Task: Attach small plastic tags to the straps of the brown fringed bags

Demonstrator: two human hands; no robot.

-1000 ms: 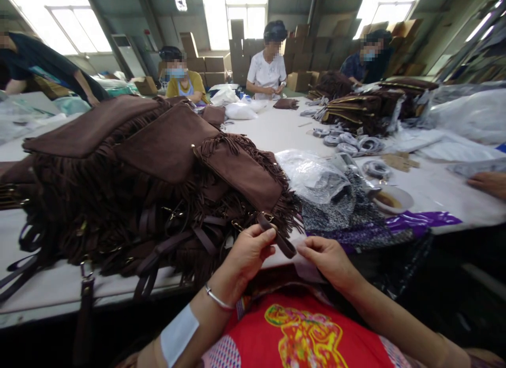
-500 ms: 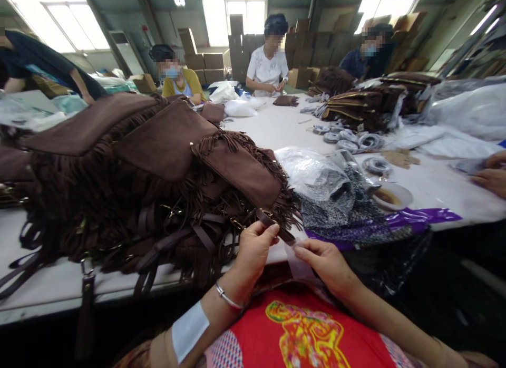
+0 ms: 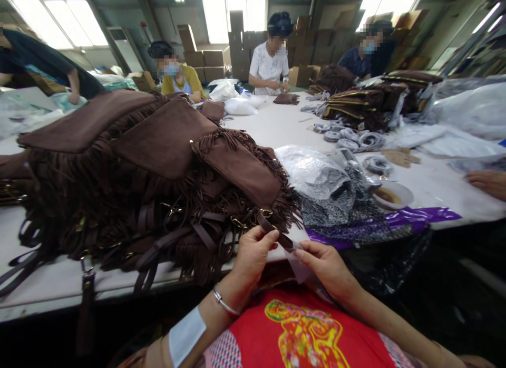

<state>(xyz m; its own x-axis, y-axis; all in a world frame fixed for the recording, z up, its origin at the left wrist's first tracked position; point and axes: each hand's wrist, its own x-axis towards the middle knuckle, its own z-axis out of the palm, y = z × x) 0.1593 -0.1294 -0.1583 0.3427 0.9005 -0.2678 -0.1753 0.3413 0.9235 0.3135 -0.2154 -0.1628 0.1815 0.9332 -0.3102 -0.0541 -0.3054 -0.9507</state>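
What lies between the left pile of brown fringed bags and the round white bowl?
Crumpled clear plastic and black-and-white speckled material, in the head view.

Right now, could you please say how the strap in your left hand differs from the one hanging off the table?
The held strap slants between the left hand and right hand; the hanging strap points down, untouched. The held strap meets a translucent strip; the hanging strap doesn't. Both are dark brown.

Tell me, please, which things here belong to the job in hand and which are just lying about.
In the job, by the look of it:
- brown strap, in the left hand
- thin pale sheet, in the right hand
- fringed brown bags

Apparently lying about:
- bowl
- purple plastic
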